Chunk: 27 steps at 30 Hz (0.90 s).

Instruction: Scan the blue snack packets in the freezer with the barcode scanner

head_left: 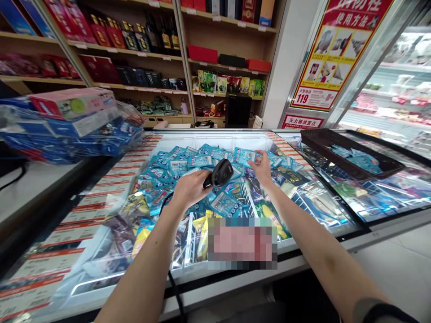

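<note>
My left hand (189, 189) is wrapped round the handle of a black barcode scanner (222, 173), whose head points right and away from me. A cable hangs from it past my left forearm. With thumb and fingers, my right hand (261, 168) pinches the right edge of a flat blue packet (244, 156), held tilted up with a barcode showing. Many like it lie spread in a loose pile (178, 167) beneath both hands, over a chest freezer (208, 142). Other bagged goods in wire baskets show around the pile.
A brown plastic basket (353, 154) with several blue packets sits on the freezer's right side. Plastic-wrapped boxes (72, 119) are stacked at the left. Price labels (111, 188) line the left glass. Shelves of bottles and gift boxes (202, 53) stand behind. A pixelated patch hides part of the front.
</note>
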Each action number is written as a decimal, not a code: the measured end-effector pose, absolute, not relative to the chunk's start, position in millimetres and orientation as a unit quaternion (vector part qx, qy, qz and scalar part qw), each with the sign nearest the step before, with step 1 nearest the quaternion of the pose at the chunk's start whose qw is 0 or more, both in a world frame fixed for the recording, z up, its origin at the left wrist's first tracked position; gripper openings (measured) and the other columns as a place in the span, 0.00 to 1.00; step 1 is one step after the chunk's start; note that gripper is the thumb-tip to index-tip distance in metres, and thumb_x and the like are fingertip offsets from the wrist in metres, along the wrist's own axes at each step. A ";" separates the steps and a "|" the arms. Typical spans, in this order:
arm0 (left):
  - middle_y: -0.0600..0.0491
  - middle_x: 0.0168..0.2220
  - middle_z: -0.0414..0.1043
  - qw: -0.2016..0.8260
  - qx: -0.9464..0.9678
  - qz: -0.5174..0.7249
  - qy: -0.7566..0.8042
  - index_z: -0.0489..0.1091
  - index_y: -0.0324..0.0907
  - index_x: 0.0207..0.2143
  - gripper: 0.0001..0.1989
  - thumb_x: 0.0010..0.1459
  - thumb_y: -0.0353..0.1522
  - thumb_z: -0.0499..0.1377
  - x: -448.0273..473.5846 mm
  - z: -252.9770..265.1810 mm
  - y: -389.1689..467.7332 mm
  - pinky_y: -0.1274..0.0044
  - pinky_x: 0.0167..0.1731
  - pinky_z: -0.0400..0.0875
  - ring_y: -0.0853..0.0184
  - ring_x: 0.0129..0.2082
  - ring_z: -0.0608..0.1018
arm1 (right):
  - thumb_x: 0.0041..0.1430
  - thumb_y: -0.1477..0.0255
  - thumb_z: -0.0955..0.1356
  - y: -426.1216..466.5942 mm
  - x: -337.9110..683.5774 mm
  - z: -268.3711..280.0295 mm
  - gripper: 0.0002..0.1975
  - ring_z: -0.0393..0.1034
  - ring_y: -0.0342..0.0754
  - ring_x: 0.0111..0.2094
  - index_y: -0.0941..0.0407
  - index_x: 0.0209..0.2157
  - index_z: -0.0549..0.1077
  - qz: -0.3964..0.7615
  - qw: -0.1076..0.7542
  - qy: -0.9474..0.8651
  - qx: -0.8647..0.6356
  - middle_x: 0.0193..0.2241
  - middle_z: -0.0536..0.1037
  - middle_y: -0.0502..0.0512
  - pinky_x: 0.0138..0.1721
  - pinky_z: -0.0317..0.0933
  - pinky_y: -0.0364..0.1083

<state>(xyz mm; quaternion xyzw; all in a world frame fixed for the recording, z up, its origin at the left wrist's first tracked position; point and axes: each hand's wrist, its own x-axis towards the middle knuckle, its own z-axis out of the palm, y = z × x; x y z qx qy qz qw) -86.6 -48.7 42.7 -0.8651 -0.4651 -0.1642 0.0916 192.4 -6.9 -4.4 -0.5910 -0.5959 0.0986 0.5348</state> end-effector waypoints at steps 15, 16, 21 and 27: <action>0.52 0.43 0.73 0.104 -0.890 -0.157 -0.416 0.65 0.46 0.48 0.18 0.54 0.37 0.52 -72.9 37.7 -52.1 0.75 0.30 0.65 0.61 0.39 0.76 | 0.45 0.60 0.69 -16.4 212.5 -29.4 0.16 0.66 0.43 0.25 0.56 0.32 0.68 0.252 0.650 -0.500 -0.514 0.21 0.71 0.46 0.30 0.61 0.43; 0.52 0.43 0.74 0.105 -0.891 -0.157 -0.413 0.65 0.46 0.49 0.18 0.55 0.37 0.52 -72.0 37.9 -52.4 0.75 0.30 0.65 0.61 0.39 0.76 | 0.45 0.61 0.69 -15.6 212.7 -29.6 0.15 0.65 0.42 0.24 0.56 0.32 0.68 0.259 0.656 -0.495 -0.508 0.21 0.70 0.45 0.29 0.61 0.42; 0.52 0.42 0.74 0.112 -0.895 -0.153 -0.403 0.65 0.46 0.49 0.18 0.56 0.39 0.51 -68.3 38.5 -53.8 0.75 0.29 0.64 0.62 0.39 0.76 | 0.43 0.63 0.70 -15.6 212.7 -30.1 0.14 0.65 0.41 0.22 0.56 0.31 0.67 0.282 0.678 -0.479 -0.481 0.20 0.70 0.45 0.29 0.62 0.42; 0.52 0.43 0.74 0.115 -0.894 -0.145 -0.409 0.64 0.46 0.49 0.18 0.56 0.37 0.51 -66.9 40.4 -55.4 0.76 0.28 0.64 0.63 0.39 0.76 | 0.43 0.60 0.70 -21.1 211.2 -24.7 0.16 0.65 0.42 0.23 0.56 0.31 0.67 0.295 0.655 -0.475 -0.509 0.22 0.72 0.47 0.25 0.64 0.43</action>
